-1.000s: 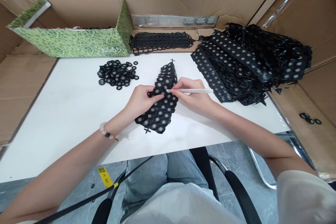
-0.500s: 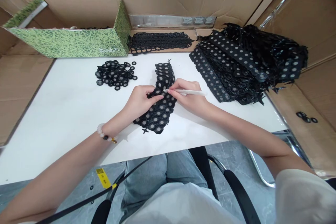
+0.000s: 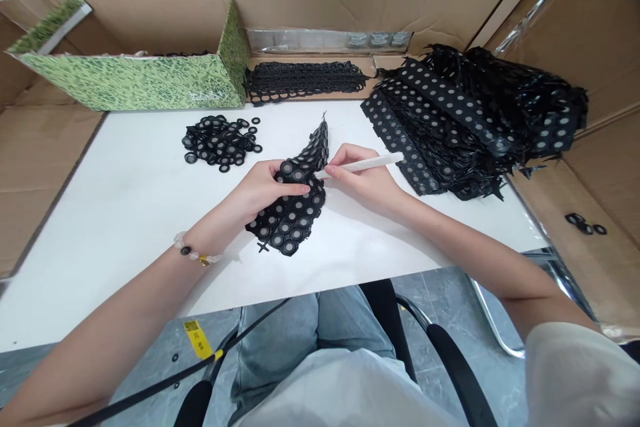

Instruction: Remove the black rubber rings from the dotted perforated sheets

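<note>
A black rubber sheet of round rings with grey centres (image 3: 293,220) is bent over the white table. My left hand (image 3: 267,188) grips its left side, thumb on top and fingers underneath. Between the thumb and fingers of my right hand (image 3: 357,170) is a white pen-like stick (image 3: 375,162), its tip at the sheet's right edge near the bend. The far part of the sheet stands twisted, narrowing to a point. Loose black rings (image 3: 217,140) lie in a pile to the left, beyond my left hand.
A green patterned box (image 3: 150,80) stands at the back left. Beside it lies a stripped black lattice sheet (image 3: 307,79). More dotted black sheets (image 3: 450,120) are heaped at the back right. A few rings (image 3: 585,223) rest on cardboard at the far right. Cardboard walls surround the white table (image 3: 125,213).
My left hand has tilted and turned the sheet, shifting it slightly left; its far part is now twisted edge-on. The stick's back end has swung up, and its tip sits at the sheet's right edge.
</note>
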The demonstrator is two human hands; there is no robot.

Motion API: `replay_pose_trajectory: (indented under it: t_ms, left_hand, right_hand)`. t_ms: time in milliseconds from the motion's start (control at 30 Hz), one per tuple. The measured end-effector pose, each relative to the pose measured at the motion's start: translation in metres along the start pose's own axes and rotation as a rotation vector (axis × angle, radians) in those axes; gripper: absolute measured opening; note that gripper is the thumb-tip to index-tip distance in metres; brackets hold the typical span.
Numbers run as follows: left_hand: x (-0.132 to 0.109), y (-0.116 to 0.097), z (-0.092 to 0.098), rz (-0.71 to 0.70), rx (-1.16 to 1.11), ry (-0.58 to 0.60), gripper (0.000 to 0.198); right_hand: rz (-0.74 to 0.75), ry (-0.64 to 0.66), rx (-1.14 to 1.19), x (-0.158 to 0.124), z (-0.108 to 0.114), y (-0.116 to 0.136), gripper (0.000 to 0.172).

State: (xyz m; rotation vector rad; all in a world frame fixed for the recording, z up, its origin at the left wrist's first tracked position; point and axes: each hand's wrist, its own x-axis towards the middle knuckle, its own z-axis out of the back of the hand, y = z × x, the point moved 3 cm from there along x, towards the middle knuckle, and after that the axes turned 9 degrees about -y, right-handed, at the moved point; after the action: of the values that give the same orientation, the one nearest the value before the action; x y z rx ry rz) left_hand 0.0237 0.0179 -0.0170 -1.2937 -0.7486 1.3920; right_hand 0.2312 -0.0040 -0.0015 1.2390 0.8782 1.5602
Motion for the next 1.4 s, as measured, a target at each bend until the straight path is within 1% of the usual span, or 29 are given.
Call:
replay_pose_trajectory:
  t_ms: [133, 300, 433, 500, 567, 733, 933, 1067, 1200, 1300, 1400]
  left_hand:
    - [-0.001, 0.002, -0.001, -0.005, -0.001, -0.006, 0.044]
    - [-0.003, -0.003, -0.002, -0.135, 0.013, -0.013, 0.049]
    - [-0.006, -0.006, -0.005, -0.172, 0.08, -0.008, 0.056]
    - [-0.007, -0.006, -0.006, -0.198, 0.168, -0.045, 0.055]
    - [-0.009, -0.006, -0.006, -0.237, 0.249, -0.108, 0.052]
    - [-0.01, -0.008, -0.004, -0.32, 0.327, -0.196, 0.044]
    - [-0.01, -0.01, -0.003, -0.363, 0.319, -0.221, 0.04]
    - [-0.011, -0.01, -0.005, -0.4, 0.278, -0.233, 0.041]
    - [-0.012, -0.009, -0.006, -0.421, 0.262, -0.22, 0.04]
    - [-0.011, -0.009, -0.004, -0.438, 0.287, -0.224, 0.039]
    - [-0.007, -0.011, 0.0, -0.44, 0.296, -0.26, 0.042]
  right_hand:
    - [-0.003, -0.012, -0.007, 0.0, 0.002, 0.001, 0.024]
    - [0.005, 0.001, -0.043, 0.0, 0.003, 0.002, 0.024]
    - [0.014, 0.017, -0.042, -0.002, 0.003, 0.002, 0.022]
    - [0.01, 0.03, -0.04, -0.002, 0.002, 0.001, 0.022]
    - [0.004, 0.043, -0.037, -0.003, 0.001, 0.001, 0.021]
    - [-0.011, 0.026, -0.02, -0.003, -0.001, 0.002, 0.024]
    - [-0.01, 0.005, -0.034, -0.005, 0.0, 0.003, 0.022]
    - [0.062, -0.011, -0.145, -0.009, -0.002, 0.006, 0.02]
    - [0.124, -0.024, -0.227, -0.012, -0.007, 0.007, 0.02]
    - [0.123, -0.032, -0.203, -0.013, -0.009, 0.006, 0.02]
    - [0.065, -0.066, -0.116, -0.01, -0.005, 0.005, 0.022]
